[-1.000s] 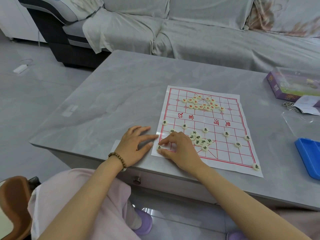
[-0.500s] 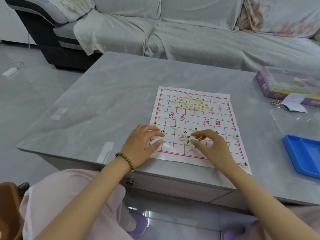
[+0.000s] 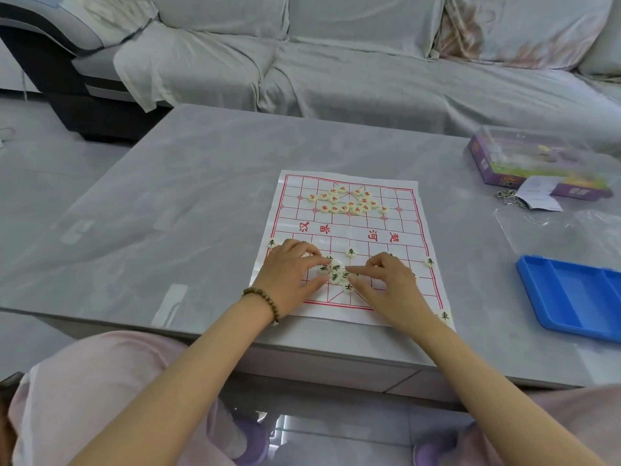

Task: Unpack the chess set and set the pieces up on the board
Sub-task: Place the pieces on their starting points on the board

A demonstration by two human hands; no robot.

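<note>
Fingers (image 3: 315, 261) of left hand (image 3: 287, 270), curled, have joined right hand (image 3: 391, 280) at lower-centre black pieces (image 3: 336, 276); grip unclear, placement pending.

Grey table (image 3: 201, 203) before cloth-draped sofa (image 3: 369, 79), grey tiled floor (image 3: 40, 169).
</note>
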